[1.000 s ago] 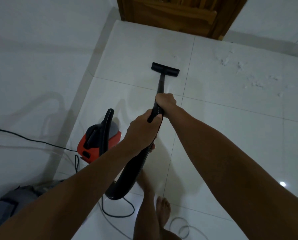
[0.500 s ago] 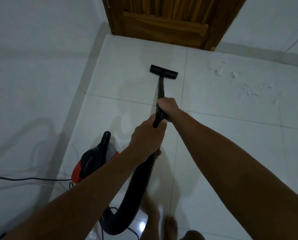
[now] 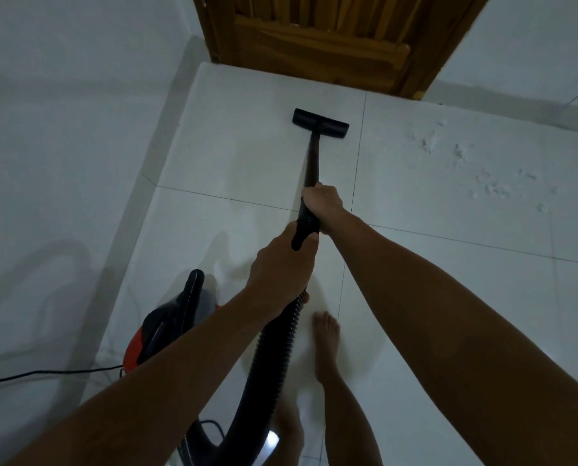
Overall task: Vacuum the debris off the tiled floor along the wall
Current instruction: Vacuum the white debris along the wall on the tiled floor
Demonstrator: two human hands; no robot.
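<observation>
A black vacuum wand (image 3: pixel 312 163) runs away from me to a flat black floor nozzle (image 3: pixel 320 123) that rests on the white tiled floor (image 3: pixel 247 156) near the door. My right hand (image 3: pixel 324 205) grips the wand high up. My left hand (image 3: pixel 282 270) holds it lower, where the ribbed black hose (image 3: pixel 274 358) begins. Pale crumbly debris (image 3: pixel 482 173) lies scattered on the tiles to the right of the nozzle, along the far wall. The nozzle is well left of that debris.
A red and black vacuum body (image 3: pixel 166 327) stands at my lower left by the left wall (image 3: pixel 62 163), its black cable (image 3: pixel 45 375) running off left. A wooden door (image 3: pixel 321 38) closes the far end. My bare feet (image 3: pixel 326 334) stand beside the hose.
The nozzle has slid forward toward the door and I have stepped forward with it. The vacuum body now sits lower in view. Both hands keep their grip.
</observation>
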